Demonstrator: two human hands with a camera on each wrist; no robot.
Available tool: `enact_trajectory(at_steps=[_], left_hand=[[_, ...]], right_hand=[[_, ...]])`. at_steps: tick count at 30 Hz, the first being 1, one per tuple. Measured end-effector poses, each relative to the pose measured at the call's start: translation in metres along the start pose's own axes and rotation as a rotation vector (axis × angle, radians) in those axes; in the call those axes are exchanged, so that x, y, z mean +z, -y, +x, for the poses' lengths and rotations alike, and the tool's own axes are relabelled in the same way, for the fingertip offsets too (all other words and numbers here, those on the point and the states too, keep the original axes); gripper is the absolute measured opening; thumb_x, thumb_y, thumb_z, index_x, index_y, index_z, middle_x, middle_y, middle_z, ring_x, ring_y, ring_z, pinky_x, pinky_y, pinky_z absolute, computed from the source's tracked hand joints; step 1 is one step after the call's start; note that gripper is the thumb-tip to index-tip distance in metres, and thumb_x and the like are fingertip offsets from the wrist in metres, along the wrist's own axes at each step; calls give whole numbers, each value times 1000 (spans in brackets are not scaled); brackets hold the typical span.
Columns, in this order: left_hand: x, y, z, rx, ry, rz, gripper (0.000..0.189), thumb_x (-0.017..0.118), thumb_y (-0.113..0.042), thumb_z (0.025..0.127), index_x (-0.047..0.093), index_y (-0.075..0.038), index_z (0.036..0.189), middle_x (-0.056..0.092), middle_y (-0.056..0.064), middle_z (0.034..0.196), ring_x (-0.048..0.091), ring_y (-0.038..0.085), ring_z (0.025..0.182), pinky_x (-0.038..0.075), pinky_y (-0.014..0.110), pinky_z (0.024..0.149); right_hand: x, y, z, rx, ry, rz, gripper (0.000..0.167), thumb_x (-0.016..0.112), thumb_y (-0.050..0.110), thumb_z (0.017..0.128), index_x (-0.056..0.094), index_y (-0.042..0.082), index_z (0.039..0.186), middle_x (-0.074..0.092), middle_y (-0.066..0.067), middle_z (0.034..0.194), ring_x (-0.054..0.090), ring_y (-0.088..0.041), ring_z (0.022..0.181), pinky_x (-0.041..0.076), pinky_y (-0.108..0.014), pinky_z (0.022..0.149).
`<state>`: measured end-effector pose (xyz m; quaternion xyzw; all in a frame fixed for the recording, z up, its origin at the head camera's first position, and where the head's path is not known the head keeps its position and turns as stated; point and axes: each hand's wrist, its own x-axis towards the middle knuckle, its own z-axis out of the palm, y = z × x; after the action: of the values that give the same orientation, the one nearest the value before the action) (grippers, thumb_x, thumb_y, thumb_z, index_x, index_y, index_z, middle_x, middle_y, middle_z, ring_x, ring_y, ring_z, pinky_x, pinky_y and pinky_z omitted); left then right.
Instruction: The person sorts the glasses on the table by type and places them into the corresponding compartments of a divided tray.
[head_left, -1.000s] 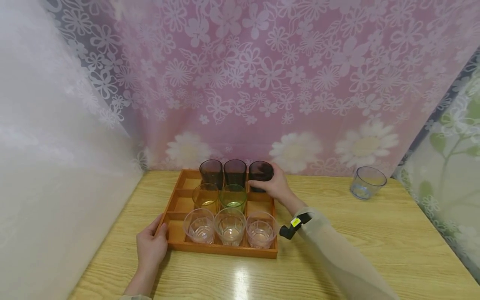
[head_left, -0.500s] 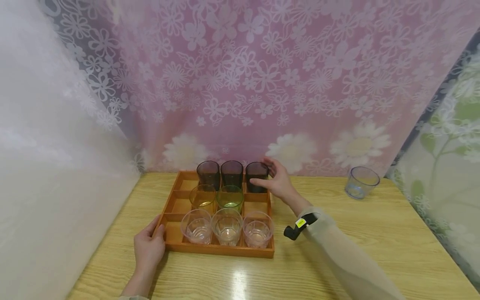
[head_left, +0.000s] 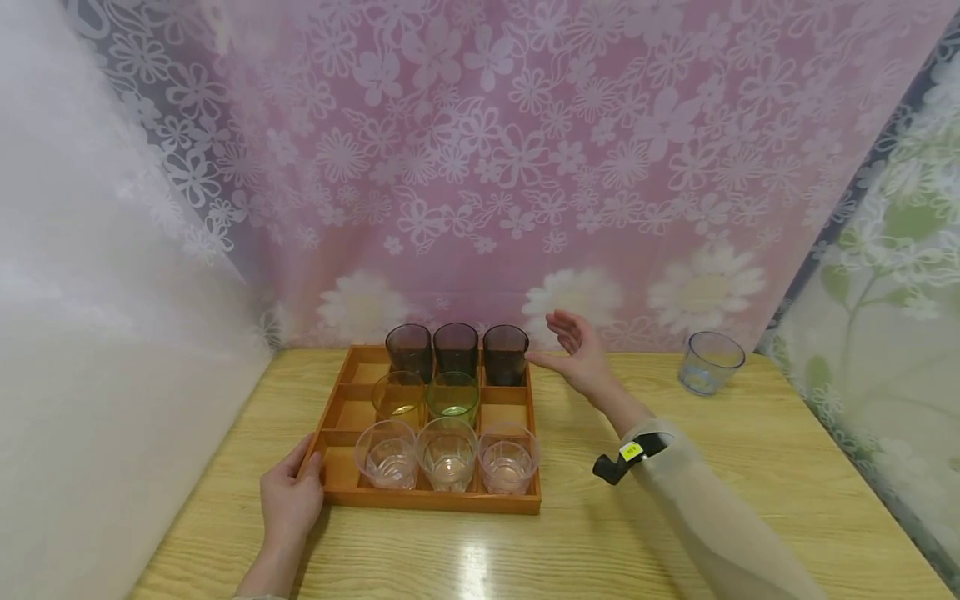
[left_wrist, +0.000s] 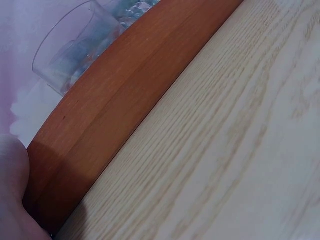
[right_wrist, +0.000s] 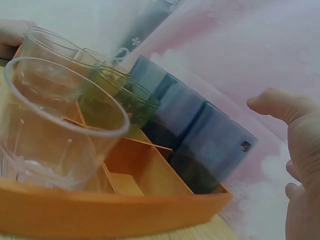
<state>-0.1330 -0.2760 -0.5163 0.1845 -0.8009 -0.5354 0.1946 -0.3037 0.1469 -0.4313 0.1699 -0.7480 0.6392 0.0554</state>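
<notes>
My left hand (head_left: 291, 492) grips the front left corner of a divided wooden tray (head_left: 427, 500), with the thumb at its rim. Three dark purple glasses stand along the tray's back row; the rightmost dark glass (head_left: 506, 358) is nearest my right hand (head_left: 581, 358). That hand is off to its right, thumb and fingers spread, holding nothing. In the right wrist view a gap shows between the thumb and the dark glass (right_wrist: 210, 145). A yellow glass (head_left: 399, 400) and a green glass (head_left: 453, 400) share the middle row. Three clear glasses, the middle clear glass (head_left: 447, 458) among them, fill the front row.
A bluish clear glass (head_left: 711, 364) stands alone at the back right of the wooden table (head_left: 645, 542). Flowered pink cloth (head_left: 480, 167) hangs behind the table. A pale sheet (head_left: 127, 317) borders it on the left, and a leaf-patterned one on the right.
My right hand has let go of the rightmost dark glass and moved off to the right. The left hand keeps its hold on the tray. The whole view has shifted slightly.
</notes>
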Motion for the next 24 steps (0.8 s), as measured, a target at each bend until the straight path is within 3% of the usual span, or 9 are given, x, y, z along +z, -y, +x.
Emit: enact_trajectory(at_steps=[4,9,16,24], left_hand=[[0,2,-1,3,5,-12,40,61,-1,104,61,6,144,61,25,140,54,36,134,39,1,87],[0,2,0,6,-11,-10,40,61,-2,104,63,4,143,62,23,141,54,35,135,38,0,86],[1,2,2,57,-95,1,38,66,-1,101,67,3,139,65,22,137,57,36,132,39,-1,86],[3,0,-1,52,-92,14,36,68,-2,101,69,4,137,66,22,135,57,35,132,38,-1,87]], right_hand=[[-19,1,-10,6,-6,-12,87,83,-1,89,33,-5,160,45,-22,159,40,-38,149,26,-48,126],[-40,4,-23,26,-20,-17,86,83,1,91,32,-4,161,45,-21,159,38,-38,150,25,-48,126],[-65,8,-46,54,-60,15,84,81,4,94,33,-1,162,44,-19,160,37,-36,150,25,-47,126],[-89,11,-69,51,-82,-37,82,80,4,95,33,-1,162,43,-18,159,39,-33,149,26,-50,125]])
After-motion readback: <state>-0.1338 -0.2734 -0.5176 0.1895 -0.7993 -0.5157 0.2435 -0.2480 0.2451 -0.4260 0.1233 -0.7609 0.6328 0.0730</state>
